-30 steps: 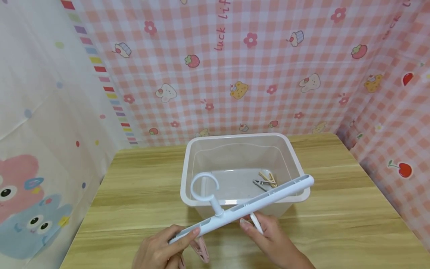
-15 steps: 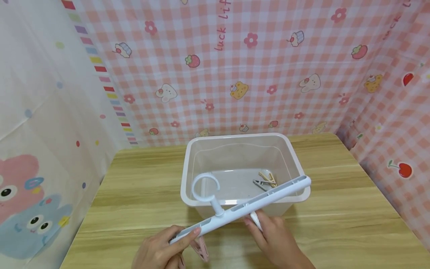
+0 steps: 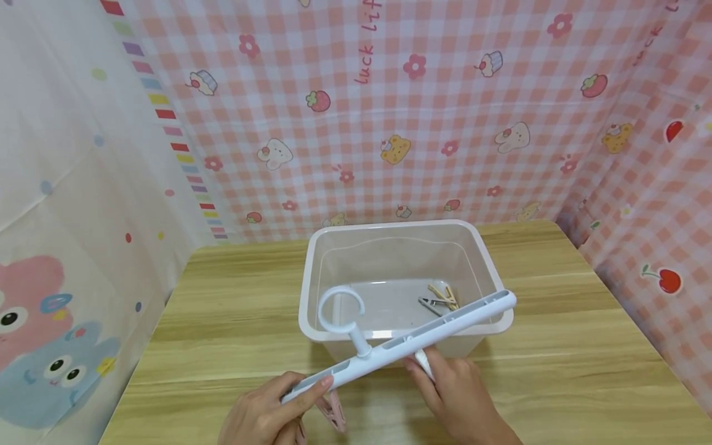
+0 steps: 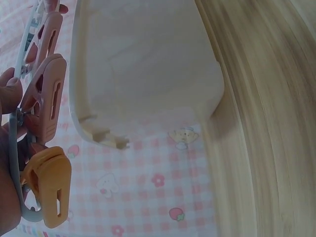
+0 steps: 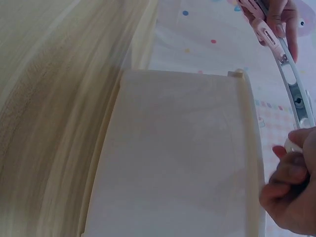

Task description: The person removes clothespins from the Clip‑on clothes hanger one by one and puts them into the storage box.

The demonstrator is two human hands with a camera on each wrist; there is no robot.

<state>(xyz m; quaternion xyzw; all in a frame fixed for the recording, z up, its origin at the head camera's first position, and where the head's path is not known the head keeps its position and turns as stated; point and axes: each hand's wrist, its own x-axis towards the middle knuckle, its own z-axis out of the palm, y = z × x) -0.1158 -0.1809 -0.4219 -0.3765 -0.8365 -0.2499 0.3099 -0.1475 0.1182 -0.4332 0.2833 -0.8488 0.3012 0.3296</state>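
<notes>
A pale blue clip hanger (image 3: pixel 384 355) slants over the front of the bin, its right end higher and its hook (image 3: pixel 358 341) upward. My left hand (image 3: pixel 264 411) grips the lower left end. Beneath that end hang pink clothespins (image 3: pixel 332 411); the left wrist view shows pink clothespins (image 4: pixel 51 98) and an orange clothespin (image 4: pixel 54 190) at the tip. Under the bar, right of the hook, my right hand (image 3: pixel 458 395) pinches a white clothespin (image 3: pixel 424 363), its upper end right at the bar. In the right wrist view, curled fingers (image 5: pixel 284 182) mostly cover that clothespin.
Behind the hanger stands a whitish plastic bin (image 3: pixel 309 290) on a wooden table (image 3: pixel 233 321). Inside lie a grey clothespin (image 3: pixel 429 305) and yellowish clothespins (image 3: pixel 452 298). A pink checked cloth (image 3: pixel 356 123) hangs behind the table, with a white patterned cloth (image 3: pixel 83 204) at left.
My right hand has moved up slightly, bringing the white clothespin up against the bar. The hanger's right end has dipped a little and shifted left. My left hand has stayed in place.
</notes>
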